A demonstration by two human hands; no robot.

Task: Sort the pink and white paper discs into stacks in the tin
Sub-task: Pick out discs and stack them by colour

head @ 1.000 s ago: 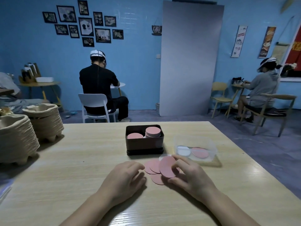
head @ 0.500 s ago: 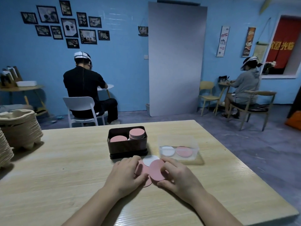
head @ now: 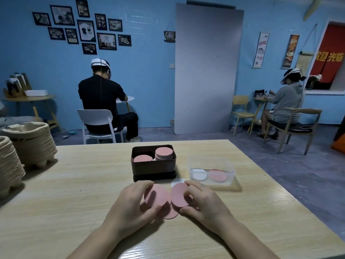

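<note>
A dark rectangular tin (head: 154, 170) stands on the wooden table (head: 74, 193) with a low pink stack (head: 142, 158) on its left and a taller pink-topped stack (head: 164, 153) on its right. Just in front of it my left hand (head: 133, 204) pinches a pink disc (head: 156, 196) by its edges, tilted up off the table. My right hand (head: 203, 201) pinches a second pink disc (head: 179, 194) the same way. A further pink disc (head: 170, 214) lies flat under them, and a white disc (head: 177, 182) peeks out behind.
A clear plastic box (head: 211, 171) holding a white and a pink disc sits right of the tin. Stacks of paper pulp trays (head: 28, 144) fill the table's left edge. Two seated people work at small tables further back by the blue wall.
My left hand moved in from resting on the table and took hold of a pink disc. The right hand keeps its disc. The camera view swung a little sideways.
</note>
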